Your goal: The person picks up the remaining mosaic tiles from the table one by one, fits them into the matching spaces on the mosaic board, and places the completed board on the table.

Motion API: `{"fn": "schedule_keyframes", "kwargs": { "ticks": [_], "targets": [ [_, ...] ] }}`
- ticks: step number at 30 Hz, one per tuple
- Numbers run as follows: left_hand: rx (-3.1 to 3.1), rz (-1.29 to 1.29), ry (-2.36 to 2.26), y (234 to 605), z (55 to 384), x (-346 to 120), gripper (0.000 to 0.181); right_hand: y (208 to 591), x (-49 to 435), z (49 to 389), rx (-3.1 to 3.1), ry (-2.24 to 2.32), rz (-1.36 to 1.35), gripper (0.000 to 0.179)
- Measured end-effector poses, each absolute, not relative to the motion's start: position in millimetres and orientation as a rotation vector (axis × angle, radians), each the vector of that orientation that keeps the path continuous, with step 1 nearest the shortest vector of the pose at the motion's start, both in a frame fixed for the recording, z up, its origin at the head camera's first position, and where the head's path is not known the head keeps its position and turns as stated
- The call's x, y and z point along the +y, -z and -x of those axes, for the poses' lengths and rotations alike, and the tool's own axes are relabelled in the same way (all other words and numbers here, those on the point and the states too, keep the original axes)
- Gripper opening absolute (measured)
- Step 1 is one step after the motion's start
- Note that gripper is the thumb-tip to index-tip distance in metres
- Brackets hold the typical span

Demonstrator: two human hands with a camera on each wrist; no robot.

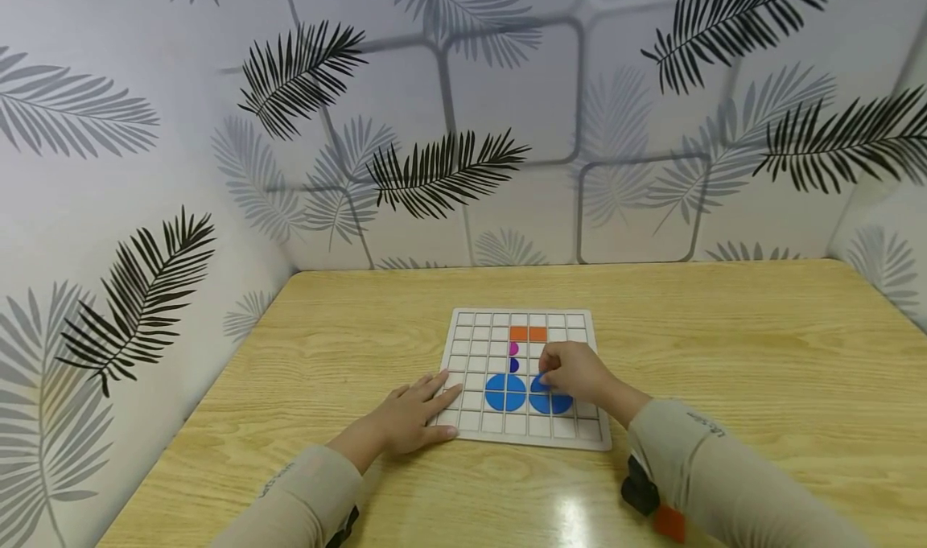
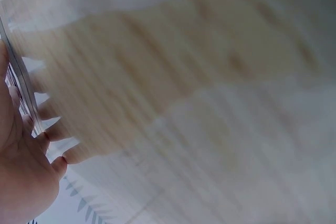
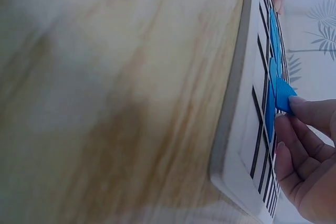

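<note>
A white grid board [image 1: 492, 425] lies on the table, with blue quarter-circle pieces [image 1: 504, 393] forming a full circle near its middle. To the right, a second blue circle [image 1: 561, 404] is partly covered by my right hand [image 1: 575, 371]. In the right wrist view, that hand's thumb and fingers pinch a blue quarter-circle piece [image 3: 284, 94], tilted up from the board. My left hand [image 1: 413, 419] rests with spread fingers on the board's left edge. Above the circles sit two orange squares [image 1: 528, 334], a magenta half circle [image 1: 513, 348] and a dark blue half circle [image 1: 514, 364].
The wooden table [image 1: 739, 347] reaches back to a wall [image 1: 507, 234] with a leaf pattern. A red-orange piece [image 1: 669, 524] lies by the right forearm, partly hidden by the sleeve. Black straps [image 1: 640, 488] show at the wrists.
</note>
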State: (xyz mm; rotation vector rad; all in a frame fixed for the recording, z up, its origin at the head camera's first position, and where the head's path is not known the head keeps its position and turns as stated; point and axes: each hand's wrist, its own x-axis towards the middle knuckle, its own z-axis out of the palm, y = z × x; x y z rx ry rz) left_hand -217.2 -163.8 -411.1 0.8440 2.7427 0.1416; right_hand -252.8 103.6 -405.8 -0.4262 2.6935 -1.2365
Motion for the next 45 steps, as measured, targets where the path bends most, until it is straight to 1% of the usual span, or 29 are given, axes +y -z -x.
{"fn": "schedule_keyframes", "kwargs": {
  "ticks": [19,34,45],
  "targets": [
    [2.712,-0.823,-0.179,407.5,214.5,-163.7,0.064,407.7,103.8,255.5,2.816,1.006,0.533,0.009],
    [2.726,-0.822,-0.162,407.9,214.9,-163.2,0.064,408.4,101.5,254.5,2.822,0.974,0.566,0.002],
    [2.726,-0.823,-0.149,407.2,214.6,-162.6,0.064,398.2,105.1,245.9,2.808,0.937,0.548,0.006]
  ]
}}
